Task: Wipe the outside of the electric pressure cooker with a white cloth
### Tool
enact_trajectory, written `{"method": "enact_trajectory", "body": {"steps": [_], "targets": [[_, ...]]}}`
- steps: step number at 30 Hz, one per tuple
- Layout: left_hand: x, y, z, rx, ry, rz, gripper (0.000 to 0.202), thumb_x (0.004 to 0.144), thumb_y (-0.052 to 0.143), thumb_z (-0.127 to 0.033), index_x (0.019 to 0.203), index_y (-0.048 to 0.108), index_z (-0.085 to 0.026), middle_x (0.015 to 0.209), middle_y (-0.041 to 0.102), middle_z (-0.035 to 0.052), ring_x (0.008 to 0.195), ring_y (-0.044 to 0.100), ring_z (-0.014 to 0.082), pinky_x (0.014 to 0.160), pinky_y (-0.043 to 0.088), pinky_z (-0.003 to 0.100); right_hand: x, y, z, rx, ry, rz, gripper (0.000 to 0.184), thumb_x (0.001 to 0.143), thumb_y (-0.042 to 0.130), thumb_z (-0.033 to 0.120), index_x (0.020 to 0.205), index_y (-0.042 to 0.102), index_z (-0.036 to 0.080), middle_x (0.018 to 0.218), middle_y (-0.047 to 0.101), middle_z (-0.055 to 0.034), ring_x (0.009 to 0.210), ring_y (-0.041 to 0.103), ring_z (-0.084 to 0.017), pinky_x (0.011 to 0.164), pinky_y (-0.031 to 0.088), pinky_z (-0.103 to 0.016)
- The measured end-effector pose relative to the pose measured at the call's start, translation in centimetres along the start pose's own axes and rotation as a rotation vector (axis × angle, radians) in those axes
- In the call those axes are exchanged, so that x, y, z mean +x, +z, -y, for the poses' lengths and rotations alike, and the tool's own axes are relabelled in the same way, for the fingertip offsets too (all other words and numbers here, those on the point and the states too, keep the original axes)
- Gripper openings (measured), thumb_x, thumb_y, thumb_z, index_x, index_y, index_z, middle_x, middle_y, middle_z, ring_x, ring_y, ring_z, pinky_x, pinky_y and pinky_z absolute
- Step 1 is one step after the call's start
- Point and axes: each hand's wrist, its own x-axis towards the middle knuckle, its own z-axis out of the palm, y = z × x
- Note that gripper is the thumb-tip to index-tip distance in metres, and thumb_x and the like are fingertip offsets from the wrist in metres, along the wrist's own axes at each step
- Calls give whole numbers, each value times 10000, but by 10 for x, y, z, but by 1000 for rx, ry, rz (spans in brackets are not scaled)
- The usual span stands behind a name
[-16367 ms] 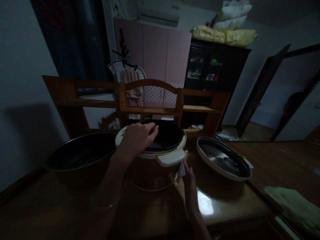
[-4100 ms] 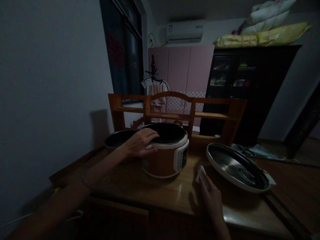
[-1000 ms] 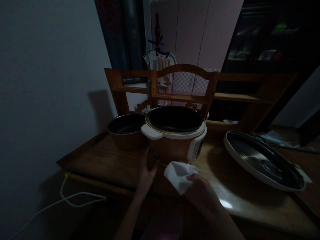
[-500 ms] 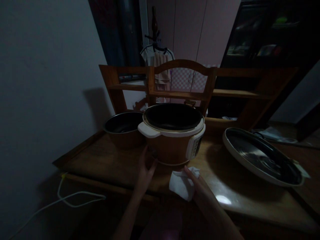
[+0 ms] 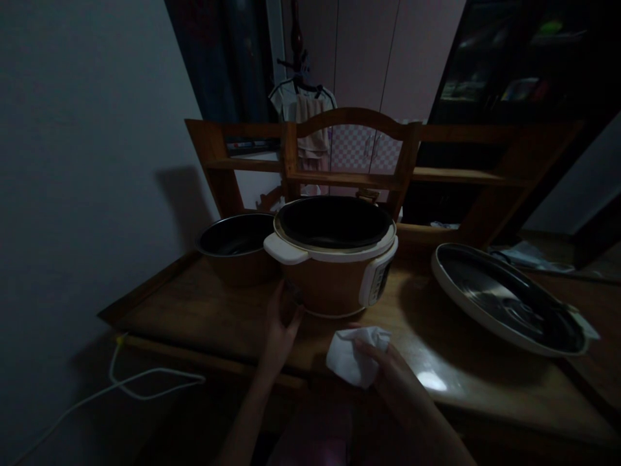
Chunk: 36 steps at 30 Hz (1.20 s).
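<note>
An orange-brown electric cooker [image 5: 330, 281] with a white rim, white side handle and control panel stands in front of me, its top uncovered and dark inside. My left hand [image 5: 281, 327] is beside its lower left side, thumb and fingers apart; whether the fingertips touch the cooker is too dark to tell. In my right hand [image 5: 385, 362] a folded white cloth [image 5: 352, 359] is pinched between thumb and fingers, just in front of the cooker's base. A round pot [image 5: 242, 265] with a dark inside sits to the left of the cooker.
A large lid [image 5: 509, 301] with a pale rim lies tilted on the right of the wooden desk [image 5: 169, 310]. Behind the cooker rises a wooden shelf frame [image 5: 349, 178]. A white cable [image 5: 160, 372] hangs at the desk's front left, near the wall [image 5: 97, 162].
The fingers of my right hand have shifted on the cloth, the thumb now lying further over it. My left hand stays beside the cooker. The view has tilted slightly.
</note>
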Motion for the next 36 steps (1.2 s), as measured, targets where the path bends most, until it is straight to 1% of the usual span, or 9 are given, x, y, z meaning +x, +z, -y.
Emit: {"method": "enact_trajectory", "body": {"steps": [4, 9, 11, 14, 17, 24, 31, 33, 36], "targets": [[-1, 0, -3, -10, 3, 3, 700, 917, 676, -417, 1549, 399, -297, 1611, 425, 99, 1498, 393, 277, 1254, 305, 498, -11, 3, 4, -67, -68, 42, 706, 689, 856, 263, 1354, 618, 266, 1192, 763, -48, 1055, 716, -260, 888, 544, -348], [-1, 1, -1, -39, -19, 7, 705, 919, 676, -412, 1554, 389, -303, 1626, 404, 96, 1504, 383, 274, 1238, 336, 487, -14, 3, 4, -52, -36, 36, 710, 673, 758, 169, 1361, 611, 263, 1108, 785, -39, 963, 736, -271, 766, 548, -327], [-1, 1, 0, -37, -18, 6, 703, 917, 680, -410, 1551, 397, -298, 1623, 408, 99, 1501, 389, 275, 1240, 330, 490, -10, 0, 1, -60, -25, 2, 658, 693, 774, 217, 1335, 630, 244, 1085, 790, -46, 962, 738, -278, 748, 543, -325], [-1, 0, -1, -7, -3, -1, 689, 920, 675, -407, 1544, 408, -290, 1616, 416, 102, 1502, 386, 275, 1250, 308, 495, -6, -4, -3, -84, -46, -25, 573, 759, 823, 367, 1290, 657, 228, 1150, 779, -61, 1050, 726, -280, 822, 546, -336], [-1, 0, -3, 18, 8, -1, 680, 924, 670, -403, 1542, 408, -295, 1610, 427, 93, 1503, 384, 269, 1251, 307, 486, -5, -5, -3, -132, -60, -44, 582, 760, 849, 471, 1244, 682, 194, 1186, 770, -85, 1062, 727, -287, 860, 551, -349], [-1, -1, -4, 0, 0, 7, 688, 920, 676, -396, 1544, 406, -294, 1615, 422, 101, 1501, 389, 280, 1250, 305, 500, -5, -5, 8, -263, -20, -164, 536, 693, 885, 539, 1006, 763, 122, 993, 803, -142, 840, 760, -294, 710, 572, -347], [-1, 0, -1, -8, -2, 4, 682, 921, 674, -402, 1544, 414, -301, 1621, 415, 94, 1505, 384, 280, 1244, 326, 496, -13, 3, 22, 77, 66, -98, 518, 776, 821, 475, 1169, 723, 151, 1151, 775, -134, 1077, 732, -321, 892, 592, -410], [-1, 0, -2, -21, -10, 9, 681, 922, 674, -401, 1543, 413, -306, 1621, 416, 90, 1501, 391, 275, 1228, 361, 485, -19, -1, 27, 93, -8, -124, 525, 816, 758, 515, 1219, 710, 182, 1205, 759, -127, 1147, 705, -335, 935, 585, -455], [-1, 0, -5, -47, -28, 12, 689, 915, 681, -405, 1542, 413, -310, 1616, 424, 88, 1495, 401, 278, 1197, 411, 475, -31, -13, 32, -122, -265, -191, 519, 884, 605, 652, 1275, 693, 322, 1317, 713, -70, 1255, 644, -313, 1003, 559, -469]]}}
